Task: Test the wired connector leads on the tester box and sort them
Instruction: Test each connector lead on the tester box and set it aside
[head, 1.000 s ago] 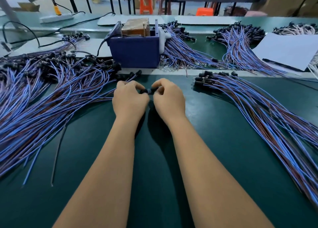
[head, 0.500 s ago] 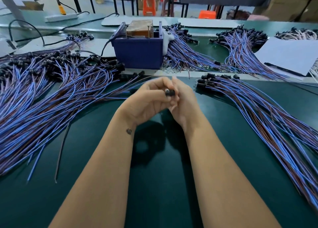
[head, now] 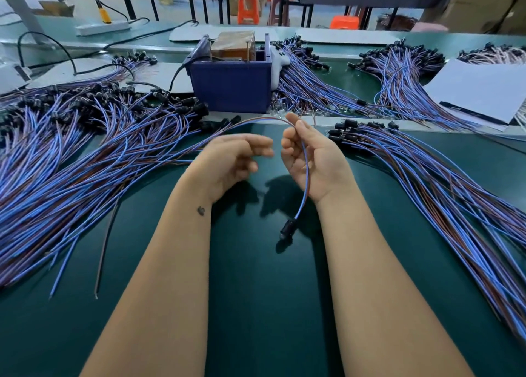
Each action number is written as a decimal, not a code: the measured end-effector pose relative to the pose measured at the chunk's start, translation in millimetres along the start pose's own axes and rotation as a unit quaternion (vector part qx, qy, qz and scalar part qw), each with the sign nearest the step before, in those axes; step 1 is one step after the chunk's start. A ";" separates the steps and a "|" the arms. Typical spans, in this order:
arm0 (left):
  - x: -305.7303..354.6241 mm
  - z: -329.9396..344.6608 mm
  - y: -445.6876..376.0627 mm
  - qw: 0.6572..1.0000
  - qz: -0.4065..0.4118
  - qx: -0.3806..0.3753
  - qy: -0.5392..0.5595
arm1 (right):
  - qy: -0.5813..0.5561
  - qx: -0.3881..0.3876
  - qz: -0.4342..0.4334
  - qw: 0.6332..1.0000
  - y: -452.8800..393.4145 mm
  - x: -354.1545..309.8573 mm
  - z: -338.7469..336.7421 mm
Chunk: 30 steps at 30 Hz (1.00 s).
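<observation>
Bare dark green counter lay open in the lower middle of the frame, between a wide heap of blue and brown wired leads at the left and a narrower fan of like leads at the right. Straight ahead, at upper centre, a blue plastic box blocked the way, with more lead bundles and a white paper sheet at the upper right.

We see a matt dark-green bench mat, smooth plastic-sheathed blue and brown wire leads ending in glossy black plastic connectors, a matt blue plastic tester box and smooth white paper sheets.
</observation>
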<state>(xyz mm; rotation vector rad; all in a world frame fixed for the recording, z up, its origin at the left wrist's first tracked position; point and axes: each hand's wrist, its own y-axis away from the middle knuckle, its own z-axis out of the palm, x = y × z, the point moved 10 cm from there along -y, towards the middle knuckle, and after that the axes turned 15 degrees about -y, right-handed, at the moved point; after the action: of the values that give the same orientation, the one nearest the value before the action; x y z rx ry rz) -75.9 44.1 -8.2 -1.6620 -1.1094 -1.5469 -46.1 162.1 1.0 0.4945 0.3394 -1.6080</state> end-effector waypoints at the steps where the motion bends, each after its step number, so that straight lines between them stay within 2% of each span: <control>1: -3.3 -12.2 -1.8 0.998 -0.018 0.055 0.038 | -0.003 -0.016 0.012 1.000 0.9 1.8 3.8; 3: -5.9 -29.3 -2.7 0.985 -0.025 0.133 0.103 | 0.052 -0.049 0.033 0.997 2.6 9.3 11.4; 5: -3.4 -45.2 -0.2 0.970 -0.006 0.204 0.134 | 0.169 -0.073 0.045 0.982 4.2 20.8 16.7; 9: 1.7 -59.0 6.1 0.952 0.029 0.267 0.148 | 0.322 -0.081 0.037 0.942 3.5 34.4 18.1; 12: 10.9 -56.5 8.0 0.953 0.074 0.275 0.101 | 0.367 -0.087 0.028 0.926 3.1 38.1 19.1; 16: 21.4 -37.6 5.6 0.966 0.097 0.236 0.039 | 0.391 -0.098 0.027 0.915 3.7 42.4 21.5; 20: 18.2 -10.7 0.7 0.984 0.078 0.161 0.018 | 0.360 -0.056 -0.010 0.931 -1.3 32.9 16.9; 22: 15.7 -4.1 -0.1 0.987 0.071 0.146 0.001 | 0.353 -0.036 -0.034 0.934 -2.8 28.0 14.9; 25: 14.3 -8.0 -0.9 0.983 0.070 0.170 -0.030 | 0.362 -0.011 -0.069 0.930 -3.4 20.3 12.5; 30: 4.2 -31.7 1.4 0.966 0.035 0.251 -0.046 | 0.379 0.036 -0.103 0.919 -4.3 8.5 3.8</control>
<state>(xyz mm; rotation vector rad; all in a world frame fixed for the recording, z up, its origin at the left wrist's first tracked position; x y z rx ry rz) -90.0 16.6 0.4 -1.4120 -1.3426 -1.0368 -51.3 153.3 -0.3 1.1736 0.9400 -1.5767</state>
